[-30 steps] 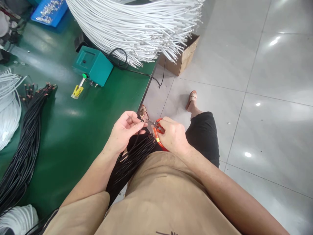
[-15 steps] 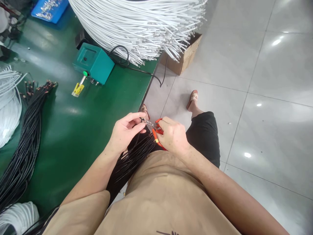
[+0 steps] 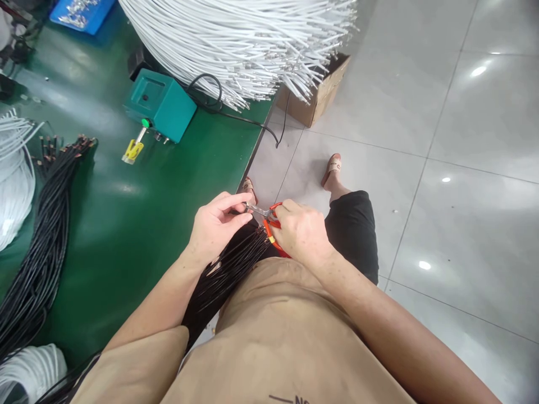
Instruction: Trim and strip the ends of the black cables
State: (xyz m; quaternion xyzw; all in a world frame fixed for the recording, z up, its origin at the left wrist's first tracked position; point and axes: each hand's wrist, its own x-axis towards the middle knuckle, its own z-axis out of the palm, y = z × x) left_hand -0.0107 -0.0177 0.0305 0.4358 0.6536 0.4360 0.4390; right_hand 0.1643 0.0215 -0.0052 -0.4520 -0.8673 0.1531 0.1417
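Note:
My right hand is closed around the red-handled pliers, whose metal jaws point left. Thumb and fingers of my left hand pinch the end of a black cable, mostly covered by the fingers. The jaw tips meet that end, but whether they grip it is too small to tell. Under both hands, a bundle of black cables lies across my lap, with copper-coloured ends near the pliers.
On the green table stand a teal box-shaped device and a blue tray of small metal parts. Black cables and white cables lie left. A large white cable bundle overhangs a cardboard box.
The pliers and my right hand have shifted very slightly to the right. The fingers of my left hand have closed a little differently around the cable end.

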